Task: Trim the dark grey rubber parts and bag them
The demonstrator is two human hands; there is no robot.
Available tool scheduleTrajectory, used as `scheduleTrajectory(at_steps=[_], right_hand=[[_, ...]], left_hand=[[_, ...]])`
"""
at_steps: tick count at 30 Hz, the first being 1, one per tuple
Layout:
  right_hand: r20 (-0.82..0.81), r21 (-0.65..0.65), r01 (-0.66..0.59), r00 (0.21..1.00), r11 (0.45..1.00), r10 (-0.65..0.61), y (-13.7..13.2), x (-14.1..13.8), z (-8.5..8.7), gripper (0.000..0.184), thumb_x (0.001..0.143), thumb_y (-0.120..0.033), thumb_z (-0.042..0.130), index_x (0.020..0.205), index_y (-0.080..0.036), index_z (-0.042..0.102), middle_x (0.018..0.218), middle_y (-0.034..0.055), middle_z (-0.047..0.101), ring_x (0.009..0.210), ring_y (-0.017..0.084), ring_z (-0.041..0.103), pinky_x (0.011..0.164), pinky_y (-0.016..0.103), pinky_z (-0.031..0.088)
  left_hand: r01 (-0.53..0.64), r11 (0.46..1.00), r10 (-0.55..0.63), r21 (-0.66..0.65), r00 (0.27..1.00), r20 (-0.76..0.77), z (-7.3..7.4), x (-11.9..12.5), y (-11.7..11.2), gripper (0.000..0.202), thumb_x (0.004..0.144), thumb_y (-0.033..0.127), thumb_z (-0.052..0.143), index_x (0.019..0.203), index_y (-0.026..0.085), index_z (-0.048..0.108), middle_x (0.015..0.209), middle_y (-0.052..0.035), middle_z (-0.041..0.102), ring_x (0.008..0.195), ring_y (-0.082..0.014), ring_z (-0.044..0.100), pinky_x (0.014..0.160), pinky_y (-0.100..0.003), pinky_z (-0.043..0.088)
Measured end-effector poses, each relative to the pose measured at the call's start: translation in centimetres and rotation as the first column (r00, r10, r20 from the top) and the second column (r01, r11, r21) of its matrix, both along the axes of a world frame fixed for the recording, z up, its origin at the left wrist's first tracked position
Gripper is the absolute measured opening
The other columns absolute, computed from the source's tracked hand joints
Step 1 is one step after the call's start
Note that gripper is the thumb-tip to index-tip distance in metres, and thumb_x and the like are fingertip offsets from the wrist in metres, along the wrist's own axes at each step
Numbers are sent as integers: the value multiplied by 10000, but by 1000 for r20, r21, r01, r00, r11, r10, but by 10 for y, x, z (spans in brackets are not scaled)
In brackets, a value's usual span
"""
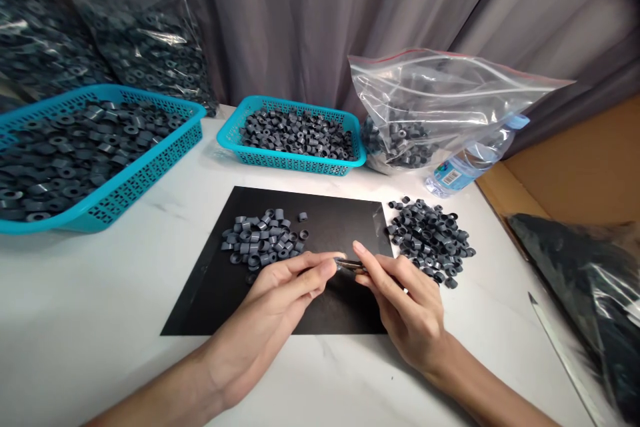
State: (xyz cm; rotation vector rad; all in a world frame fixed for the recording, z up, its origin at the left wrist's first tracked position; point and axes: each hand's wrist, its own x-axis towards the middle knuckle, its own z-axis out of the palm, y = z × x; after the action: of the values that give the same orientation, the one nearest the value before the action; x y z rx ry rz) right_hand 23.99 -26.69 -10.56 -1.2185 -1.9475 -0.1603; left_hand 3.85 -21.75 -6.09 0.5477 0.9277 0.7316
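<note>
The pinched piece (small) is mostly hidden.

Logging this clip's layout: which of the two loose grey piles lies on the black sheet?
The left pile, just beyond the left hand, lies on the sheet; the right pile lies mostly on the white table.

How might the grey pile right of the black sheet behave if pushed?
The grey pile would probably spread rather than slide as one, since its pieces lie loose. Some might roll, being short and round-sided. Each is likely light for its size, as several show hollow, open ends.
</note>
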Motion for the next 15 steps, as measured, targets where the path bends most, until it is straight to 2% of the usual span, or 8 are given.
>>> scheduleTrajectory(at_steps=[7,15], right_hand=[[12,12,-1,1000,1000,0,0,1,1,628,1009,-67,581,1579,-238,380,1023,92,697,735,164,599,659,300,469],[-19,33,5,1000,999,-5,2,1,0,601,1007,-70,585,1559,-242,421,1012,83,701,716,154,588,644,290,468]], left_hand=[[17,1000,-18,19,999,36,1,0,0,136,734,323,888,843,276,822,1018,18,812,1193,-176,652,1085,-249,476],[25,999,-24,20,999,-33,3,0,0,151,774,342,858,906,275,824,1082,-6,785,1212,-199,603,1109,-303,421]])
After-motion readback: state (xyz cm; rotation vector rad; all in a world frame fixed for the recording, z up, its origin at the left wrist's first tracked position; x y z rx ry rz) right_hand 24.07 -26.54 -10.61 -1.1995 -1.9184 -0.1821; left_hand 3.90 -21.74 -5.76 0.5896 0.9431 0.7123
